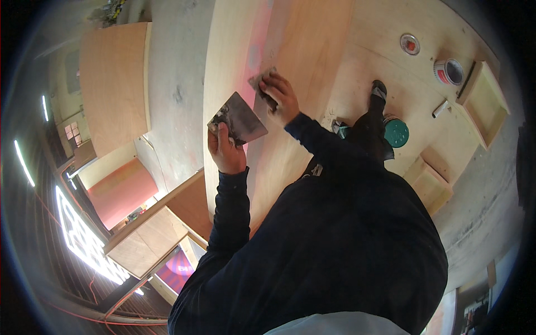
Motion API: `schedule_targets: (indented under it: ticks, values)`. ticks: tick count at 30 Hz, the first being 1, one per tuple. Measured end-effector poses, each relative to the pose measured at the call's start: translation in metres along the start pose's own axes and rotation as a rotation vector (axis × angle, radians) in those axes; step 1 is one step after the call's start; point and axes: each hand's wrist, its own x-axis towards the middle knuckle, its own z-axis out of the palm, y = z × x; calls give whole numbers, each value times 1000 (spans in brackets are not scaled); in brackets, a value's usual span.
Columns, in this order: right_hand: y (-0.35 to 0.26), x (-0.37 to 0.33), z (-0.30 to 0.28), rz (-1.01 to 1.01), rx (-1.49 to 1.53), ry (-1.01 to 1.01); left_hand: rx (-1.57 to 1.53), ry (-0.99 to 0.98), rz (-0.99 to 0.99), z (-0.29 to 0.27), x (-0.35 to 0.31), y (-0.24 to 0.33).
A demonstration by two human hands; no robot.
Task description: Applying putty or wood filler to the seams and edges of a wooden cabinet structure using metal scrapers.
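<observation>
My left hand (227, 152) grips a square, dark metal putty plate (248, 118), its thumb on the face, where smears and lumps of pale filler cling near the hand. Just right of it and slightly farther off, my right hand (283, 101) is closed round a flat putty scraper (258, 80) with a smudged blade. Both tools are over a long pale wooden panel (307, 47). Along this panel runs a pink and greyish strip of filler (255, 56). The scraper's blade is at that strip; whether it touches the wood I cannot tell.
At the right are an open can (448, 72), a round lid (410, 44), a green-topped bucket (397, 133), a small white cylinder (441, 109) and shallow wooden boxes (488, 103). A wooden board (114, 84) stands at left, with a wooden cabinet (146, 240) nearer me.
</observation>
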Motion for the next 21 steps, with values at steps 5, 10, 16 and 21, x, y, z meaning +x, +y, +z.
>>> schedule_targets:
  ticks: [5, 10, 16, 21]
  values:
    - [63, 54, -34, 313, 59, -15, -49, -2, -39, 0, 3, 1]
    - [145, 182, -70, 819, 172, -283, -44, 13, -12, -1, 0, 2]
    - [119, 133, -47, 473, 46, -349, -49, 23, -32, -14, -1, -4]
    - [41, 17, -13, 352, 48, -253, -72, 5, -25, -21, 4, -7]
